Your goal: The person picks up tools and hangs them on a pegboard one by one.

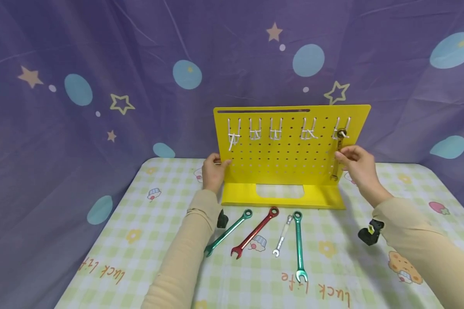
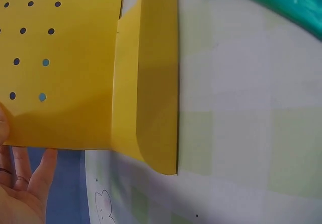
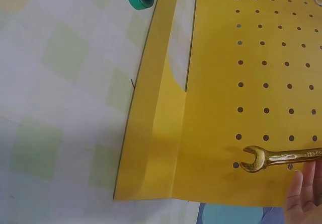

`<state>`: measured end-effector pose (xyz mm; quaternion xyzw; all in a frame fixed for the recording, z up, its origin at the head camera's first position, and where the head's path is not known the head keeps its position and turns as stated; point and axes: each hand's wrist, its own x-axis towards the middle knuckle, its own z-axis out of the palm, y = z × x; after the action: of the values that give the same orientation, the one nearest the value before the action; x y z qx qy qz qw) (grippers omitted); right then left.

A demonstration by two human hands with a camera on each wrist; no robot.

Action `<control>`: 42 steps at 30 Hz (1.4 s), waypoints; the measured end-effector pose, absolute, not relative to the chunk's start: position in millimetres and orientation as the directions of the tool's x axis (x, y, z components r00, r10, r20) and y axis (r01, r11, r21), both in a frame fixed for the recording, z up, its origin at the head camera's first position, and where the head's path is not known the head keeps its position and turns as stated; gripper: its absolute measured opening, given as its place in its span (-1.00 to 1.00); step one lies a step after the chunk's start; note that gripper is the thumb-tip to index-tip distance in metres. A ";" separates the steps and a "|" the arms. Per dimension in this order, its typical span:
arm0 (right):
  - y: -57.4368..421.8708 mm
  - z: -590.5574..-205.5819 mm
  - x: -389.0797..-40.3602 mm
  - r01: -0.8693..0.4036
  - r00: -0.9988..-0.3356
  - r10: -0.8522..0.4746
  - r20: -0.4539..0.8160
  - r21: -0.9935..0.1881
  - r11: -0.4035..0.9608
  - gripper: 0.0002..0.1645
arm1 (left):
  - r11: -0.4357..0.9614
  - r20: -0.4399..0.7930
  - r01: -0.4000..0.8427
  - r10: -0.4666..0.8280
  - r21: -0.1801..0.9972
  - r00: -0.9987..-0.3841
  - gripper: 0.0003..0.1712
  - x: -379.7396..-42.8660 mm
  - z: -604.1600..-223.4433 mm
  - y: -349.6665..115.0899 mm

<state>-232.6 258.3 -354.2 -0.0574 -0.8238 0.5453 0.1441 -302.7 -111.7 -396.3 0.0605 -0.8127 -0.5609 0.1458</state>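
A yellow pegboard (image 1: 278,165) stands upright on its folded base, with several white wire hooks (image 1: 276,131) along its upper part. At the board's left edge, my left hand (image 1: 214,171) grips it, thumb on the front and the other fingers behind. On the rightmost hook hangs a gold combination wrench (image 1: 337,161) by its ring end. My right hand (image 1: 358,165) pinches this wrench by the shaft, close against the board. Its open end (image 3: 256,158) points down toward the base and lies near the holes in the right wrist view.
In front of the base lie a green wrench (image 1: 230,231), a red wrench (image 1: 255,234), a small silver wrench (image 1: 283,236) and another green wrench (image 1: 299,244) on the checked tablecloth (image 1: 158,257). A purple curtain (image 1: 236,34) hangs behind.
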 end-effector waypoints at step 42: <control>207.5 -415.9 -155.3 0.020 -0.999 -0.034 -0.041 -0.882 0.470 -0.56 | 0.306 0.137 0.053 -0.261 0.951 -0.956 -0.74 -303.0 -398.6 -113.1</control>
<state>-155.3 207.5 -415.9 0.0040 -0.8569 0.5147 -0.0264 -303.0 -113.1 -398.6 0.0653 -0.7970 -0.5853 0.1338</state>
